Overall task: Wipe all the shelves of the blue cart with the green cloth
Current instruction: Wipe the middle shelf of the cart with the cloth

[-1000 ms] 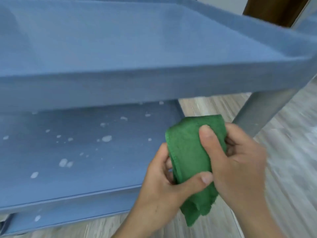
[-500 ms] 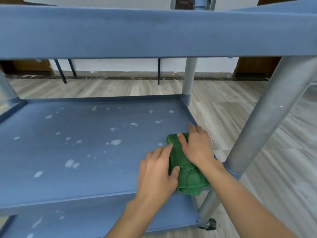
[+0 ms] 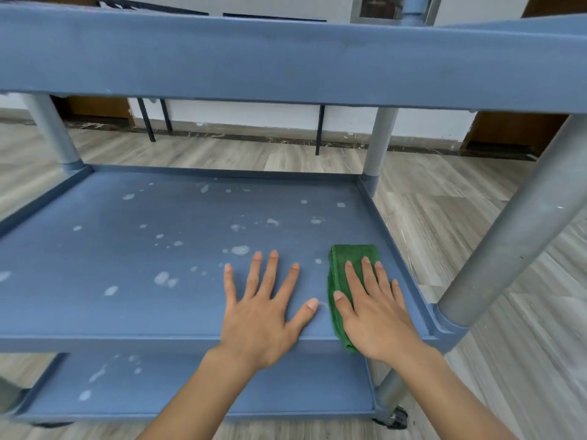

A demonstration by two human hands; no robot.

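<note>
The right hand [image 3: 378,309] presses flat, fingers straight, on the green cloth [image 3: 341,262] on the blue cart's [image 3: 286,61] middle shelf [image 3: 127,249]. The left hand [image 3: 263,309] lies flat beside it, holding nothing.

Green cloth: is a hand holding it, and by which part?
Nothing is gripped. The right hand presses flat on the green cloth; the left hand lies flat on the middle shelf.
</note>
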